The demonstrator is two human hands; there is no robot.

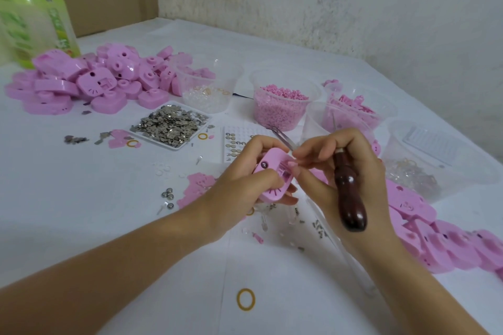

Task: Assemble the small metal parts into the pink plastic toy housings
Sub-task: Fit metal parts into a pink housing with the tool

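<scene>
Head view:
- The pink housing point(268, 173) is held above the middle of the bench point(81, 212), gripped by the left hand point(245, 185) with the thumb across its near face and the fingers curled beneath it. Much of it is covered by both hands.
- A dark wooden-handled tool point(351, 198) is clasped by the right hand point(345, 168), handle end towards the camera. Its working tip is hidden behind the fingers.
- The open recess of the housing is touched by the right fingertips point(292, 164). Whether a metal part is pinched there cannot be told.
- Metal tweezers point(280, 135) are seen just behind the hands. Their near end is hidden, so it cannot be told whether they are held.
- A white tray of small metal parts point(170, 125) lies beyond the left hand, with a few parts scattered beside it.
- A pile of pink housings point(95, 81) is heaped at the far left. A second heap point(435, 234) is cut off by the right edge.
- A clear cup of pink pellets point(280, 106) stands behind the hands. The contents of the neighbouring clear cups are hard to make out.
- A green bottle point(30, 16), blurred, is cut off at the upper left.
- A yellow rubber band point(245, 299) lies on the near bench, between the forearms.
</scene>
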